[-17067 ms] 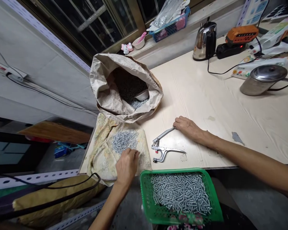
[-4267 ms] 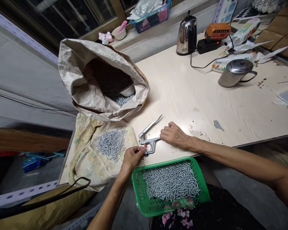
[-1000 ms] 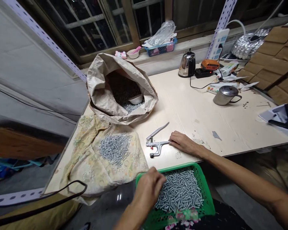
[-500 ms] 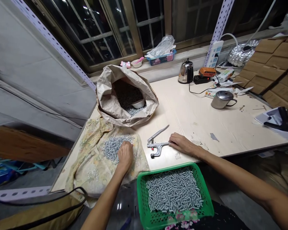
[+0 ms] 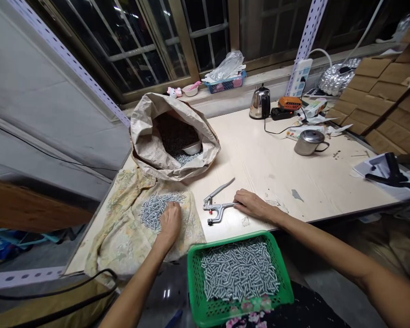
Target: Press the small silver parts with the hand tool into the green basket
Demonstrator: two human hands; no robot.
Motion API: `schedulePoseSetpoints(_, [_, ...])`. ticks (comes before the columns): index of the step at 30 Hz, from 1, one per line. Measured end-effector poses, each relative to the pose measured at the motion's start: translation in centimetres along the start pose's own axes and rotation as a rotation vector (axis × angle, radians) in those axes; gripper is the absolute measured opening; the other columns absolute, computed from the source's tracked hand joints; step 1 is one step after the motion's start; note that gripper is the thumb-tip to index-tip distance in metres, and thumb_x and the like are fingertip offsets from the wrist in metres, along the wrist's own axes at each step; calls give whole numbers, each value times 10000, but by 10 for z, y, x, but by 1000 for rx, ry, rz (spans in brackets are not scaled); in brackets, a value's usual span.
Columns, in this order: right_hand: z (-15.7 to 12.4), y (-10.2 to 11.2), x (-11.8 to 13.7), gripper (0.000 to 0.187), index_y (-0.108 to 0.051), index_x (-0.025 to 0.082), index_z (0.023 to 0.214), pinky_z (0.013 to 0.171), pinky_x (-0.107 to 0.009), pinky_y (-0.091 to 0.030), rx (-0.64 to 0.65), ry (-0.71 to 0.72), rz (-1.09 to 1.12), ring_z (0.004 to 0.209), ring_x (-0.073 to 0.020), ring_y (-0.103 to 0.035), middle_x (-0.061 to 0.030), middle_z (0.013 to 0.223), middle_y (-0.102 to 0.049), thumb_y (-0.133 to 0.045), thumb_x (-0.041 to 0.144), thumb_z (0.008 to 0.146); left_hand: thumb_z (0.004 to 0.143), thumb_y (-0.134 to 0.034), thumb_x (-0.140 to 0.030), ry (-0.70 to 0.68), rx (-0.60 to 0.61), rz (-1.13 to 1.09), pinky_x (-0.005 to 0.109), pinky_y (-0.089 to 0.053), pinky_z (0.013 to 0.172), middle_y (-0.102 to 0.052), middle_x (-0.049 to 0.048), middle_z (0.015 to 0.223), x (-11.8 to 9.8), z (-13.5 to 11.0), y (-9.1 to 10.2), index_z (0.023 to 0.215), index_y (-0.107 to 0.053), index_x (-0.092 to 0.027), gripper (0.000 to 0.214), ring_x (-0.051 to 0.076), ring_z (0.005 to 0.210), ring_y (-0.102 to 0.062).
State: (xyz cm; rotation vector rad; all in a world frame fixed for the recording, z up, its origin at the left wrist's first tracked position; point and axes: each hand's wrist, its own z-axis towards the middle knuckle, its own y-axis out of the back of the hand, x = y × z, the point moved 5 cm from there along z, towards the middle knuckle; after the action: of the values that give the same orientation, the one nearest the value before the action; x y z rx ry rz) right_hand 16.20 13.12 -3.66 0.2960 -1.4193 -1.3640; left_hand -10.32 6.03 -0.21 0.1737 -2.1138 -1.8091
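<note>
My left hand (image 5: pixel 171 221) is at the right edge of a pile of small silver screws (image 5: pixel 153 210), its fingers curled together. Whatever may be between the fingertips is hidden. The pile lies on a yellowish floral cloth (image 5: pixel 133 253). On the bare tabletop, my right hand (image 5: pixel 253 205) is closed around the lower handle end of metal snap pliers (image 5: pixel 218 210), whose upper handle is spread away. In front of my body rests a green plastic basket (image 5: pixel 285 278) holding many silver screw-like pieces (image 5: pixel 241 269).
Behind the cloth stands a large open paper sack (image 5: pixel 145 132) with more screws and a white scoop (image 5: pixel 192 148) inside. Farther right on the table (image 5: pixel 246 150) are a steel kettle (image 5: pixel 258 104), an orange battery pack (image 5: pixel 289 104), a lidded metal mug (image 5: pixel 309 142) and stacked cardboard (image 5: pixel 365 98).
The whole scene has shifted slightly left as the camera turned. Both hands keep nearly the same places, the left at the pile and the right on the pliers.
</note>
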Motion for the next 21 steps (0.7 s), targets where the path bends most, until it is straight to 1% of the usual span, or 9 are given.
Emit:
schedulePoseSetpoints(3, [0,1,0,123,-523,178,838,769,-304,-401,0,12,0,854,-174,-479,-44,869,-549,-478,216,947,900,-318,-58,-100,29,35,318,-423,734,-601,151,1046,-2,-5,-2,994,-611,-125,315,240,922,-600])
schedulePoseSetpoints(7, [-1,-1,-1,140,-518,180,826,755,-302,-396,2,5,-2,839,-173,-473,-45,861,-546,-465,214,951,925,-314,-102,-163,34,62,304,-410,725,-598,126,1035,0,-7,-6,1016,-600,-139,302,226,920,-593])
schedulePoseSetpoints(9, [-2,-1,-2,134,-521,179,827,750,-302,-395,-1,3,8,833,-173,-473,-46,857,-546,-470,209,948,928,-315,-116,-136,31,50,305,-407,720,-605,128,1029,2,-5,-7,990,-611,-134,303,231,930,-596])
schedulePoseSetpoints(12, [-2,-3,-2,119,-524,178,835,741,-305,-394,-4,0,28,833,-176,-476,-48,855,-549,-479,205,942,934,-348,-161,-37,42,-51,300,-402,717,-629,126,1030,8,1,-7,960,-630,-133,285,227,910,-614])
schedulePoseSetpoints(14, [-1,-4,-2,128,-521,178,831,729,-307,-392,-5,-6,35,825,-178,-476,-50,851,-547,-475,214,944,929,-394,-199,6,52,-111,292,-403,715,-647,120,1016,11,5,-5,928,-642,-135,257,225,901,-624])
schedulePoseSetpoints(16, [-1,-4,-2,138,-518,181,829,719,-307,-390,-10,-8,43,813,-178,-475,-49,847,-544,-468,228,949,916,-434,-216,20,58,-129,288,-407,710,-658,121,1005,13,8,-3,900,-649,-133,231,229,898,-631])
schedulePoseSetpoints(18, [-1,-4,-2,142,-516,183,830,713,-306,-389,-12,-7,52,808,-177,-473,-49,845,-543,-465,237,951,904,-436,-196,28,56,-119,295,-416,705,-659,133,1016,13,8,-2,895,-649,-126,225,235,884,-635])
schedulePoseSetpoints(19, [-1,-4,-2,145,-515,184,828,712,-306,-388,-13,-9,54,806,-177,-472,-49,845,-543,-464,238,952,900,-425,-183,23,40,-120,302,-424,707,-657,141,1025,12,7,-2,902,-648,-123,231,238,875,-636])
schedulePoseSetpoints(21, [-1,-4,-2,148,-513,186,820,710,-305,-385,-12,-12,46,805,-177,-470,-50,844,-543,-463,233,952,892,-407,-175,-28,-30,-182,313,-443,725,-657,141,1014,8,6,1,914,-643,-122,243,237,864,-636])
